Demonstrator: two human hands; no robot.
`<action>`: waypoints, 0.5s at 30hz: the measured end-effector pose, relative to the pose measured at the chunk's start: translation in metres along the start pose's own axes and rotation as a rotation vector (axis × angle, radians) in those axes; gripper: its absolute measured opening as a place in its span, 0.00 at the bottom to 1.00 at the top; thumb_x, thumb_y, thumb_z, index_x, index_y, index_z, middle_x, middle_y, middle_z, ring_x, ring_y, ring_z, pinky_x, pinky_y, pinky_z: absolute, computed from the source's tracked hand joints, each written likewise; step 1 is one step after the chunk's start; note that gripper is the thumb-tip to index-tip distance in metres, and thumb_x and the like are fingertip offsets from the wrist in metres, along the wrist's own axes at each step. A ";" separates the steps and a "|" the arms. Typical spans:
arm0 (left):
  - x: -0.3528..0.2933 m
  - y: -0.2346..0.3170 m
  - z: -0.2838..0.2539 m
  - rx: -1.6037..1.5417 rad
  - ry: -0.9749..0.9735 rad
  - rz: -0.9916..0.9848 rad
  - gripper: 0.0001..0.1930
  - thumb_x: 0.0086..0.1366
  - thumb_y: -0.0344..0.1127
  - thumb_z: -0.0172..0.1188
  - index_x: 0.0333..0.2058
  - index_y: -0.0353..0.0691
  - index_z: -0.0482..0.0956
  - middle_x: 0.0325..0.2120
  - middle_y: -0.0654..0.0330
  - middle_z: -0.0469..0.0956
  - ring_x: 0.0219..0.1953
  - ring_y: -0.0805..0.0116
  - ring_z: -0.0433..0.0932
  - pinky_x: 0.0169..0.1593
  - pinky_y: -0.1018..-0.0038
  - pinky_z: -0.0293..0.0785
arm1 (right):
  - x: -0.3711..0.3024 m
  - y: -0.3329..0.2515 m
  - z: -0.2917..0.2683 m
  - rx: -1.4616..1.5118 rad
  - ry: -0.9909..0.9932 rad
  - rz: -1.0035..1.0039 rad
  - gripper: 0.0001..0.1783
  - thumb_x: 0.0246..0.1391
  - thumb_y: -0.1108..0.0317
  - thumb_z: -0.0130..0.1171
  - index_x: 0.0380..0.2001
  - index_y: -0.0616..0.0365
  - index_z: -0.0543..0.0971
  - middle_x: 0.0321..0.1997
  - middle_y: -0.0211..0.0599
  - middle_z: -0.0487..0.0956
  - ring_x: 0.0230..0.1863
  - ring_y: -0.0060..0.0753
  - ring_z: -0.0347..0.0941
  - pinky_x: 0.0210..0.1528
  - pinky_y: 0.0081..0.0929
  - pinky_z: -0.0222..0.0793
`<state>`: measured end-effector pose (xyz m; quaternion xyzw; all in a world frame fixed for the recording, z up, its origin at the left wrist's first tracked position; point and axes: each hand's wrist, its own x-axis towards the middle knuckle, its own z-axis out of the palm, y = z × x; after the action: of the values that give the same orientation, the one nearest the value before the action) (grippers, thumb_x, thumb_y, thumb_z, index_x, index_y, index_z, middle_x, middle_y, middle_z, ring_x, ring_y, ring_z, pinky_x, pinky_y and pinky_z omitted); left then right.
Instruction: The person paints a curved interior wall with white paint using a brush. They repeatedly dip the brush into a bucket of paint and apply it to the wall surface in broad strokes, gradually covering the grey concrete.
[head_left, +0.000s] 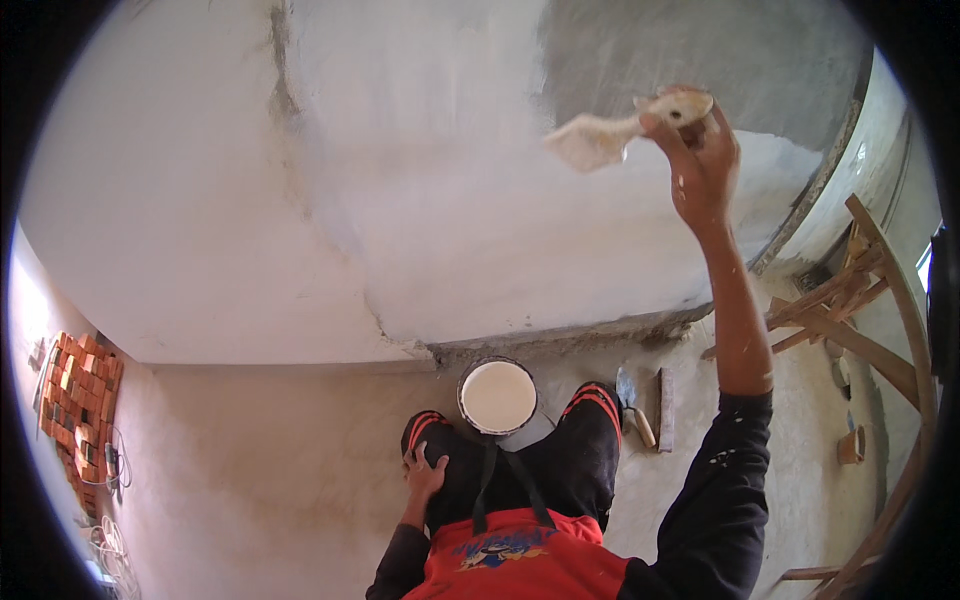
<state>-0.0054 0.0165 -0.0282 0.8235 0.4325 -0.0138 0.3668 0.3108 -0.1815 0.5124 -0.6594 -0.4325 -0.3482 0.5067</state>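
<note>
My right hand (704, 165) is raised in front of the wall, its fingers closed round the handle of a flat paintbrush (590, 142). The brush is coated in white paint, and its bristles point left; I cannot tell whether they touch the wall. White coating covers much of the wall (440, 220), with bare grey plaster (700, 50) at the upper right. My left hand (426, 474) lies on my left thigh, fingers apart and holding nothing. A round bucket (463, 400) of white paint (499, 397) stands between my knees, close to the foot of the wall.
On the floor right of my knee lie a trowel (636, 408) and a narrow wooden bar (666, 410). A wooden frame (905, 310) stands at the right. Stacked bricks (82, 395) and coiled cable (112, 560) are at the far left. A small brown container (852, 445) is farther right.
</note>
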 end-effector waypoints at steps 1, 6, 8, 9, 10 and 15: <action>0.000 0.001 0.000 0.001 -0.007 0.002 0.37 0.52 0.56 0.61 0.60 0.56 0.58 0.62 0.47 0.49 0.62 0.40 0.50 0.60 0.45 0.52 | -0.007 0.001 -0.003 0.144 0.031 0.041 0.19 0.50 0.65 0.63 0.42 0.64 0.71 0.35 0.39 0.77 0.37 0.26 0.76 0.38 0.22 0.75; 0.001 -0.003 -0.002 0.007 -0.003 0.045 0.38 0.52 0.56 0.61 0.60 0.55 0.57 0.62 0.46 0.48 0.62 0.39 0.50 0.60 0.45 0.52 | -0.031 0.037 -0.015 0.503 0.125 0.205 0.21 0.51 0.76 0.58 0.46 0.69 0.63 0.42 0.47 0.72 0.46 0.37 0.73 0.46 0.32 0.77; 0.003 0.001 0.000 -0.004 -0.014 0.052 0.38 0.52 0.56 0.61 0.60 0.55 0.57 0.62 0.46 0.48 0.62 0.39 0.50 0.60 0.45 0.52 | -0.037 0.054 -0.023 0.536 0.171 0.248 0.19 0.52 0.76 0.56 0.45 0.69 0.63 0.42 0.48 0.72 0.46 0.38 0.74 0.46 0.34 0.77; 0.002 0.001 -0.002 -0.011 -0.022 0.051 0.38 0.52 0.56 0.61 0.60 0.55 0.57 0.62 0.46 0.48 0.62 0.39 0.50 0.60 0.45 0.51 | -0.040 0.063 -0.024 0.565 0.196 0.280 0.19 0.53 0.76 0.56 0.45 0.69 0.63 0.43 0.49 0.72 0.46 0.39 0.74 0.47 0.35 0.77; 0.001 0.002 -0.003 -0.018 -0.031 0.049 0.38 0.52 0.56 0.61 0.60 0.55 0.57 0.62 0.46 0.48 0.62 0.39 0.50 0.60 0.45 0.51 | -0.042 0.070 -0.025 0.594 0.221 0.312 0.18 0.54 0.76 0.55 0.45 0.69 0.63 0.43 0.49 0.72 0.46 0.40 0.74 0.47 0.36 0.77; -0.003 0.008 -0.006 0.010 -0.027 0.014 0.37 0.52 0.56 0.61 0.59 0.57 0.57 0.61 0.46 0.49 0.62 0.39 0.49 0.59 0.45 0.52 | -0.045 0.093 -0.026 0.760 0.430 0.428 0.12 0.56 0.76 0.52 0.42 0.67 0.64 0.43 0.50 0.72 0.46 0.43 0.74 0.49 0.41 0.77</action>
<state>-0.0032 0.0155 -0.0182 0.8282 0.4217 -0.0245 0.3683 0.3791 -0.2272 0.4437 -0.4151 -0.2694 -0.1821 0.8497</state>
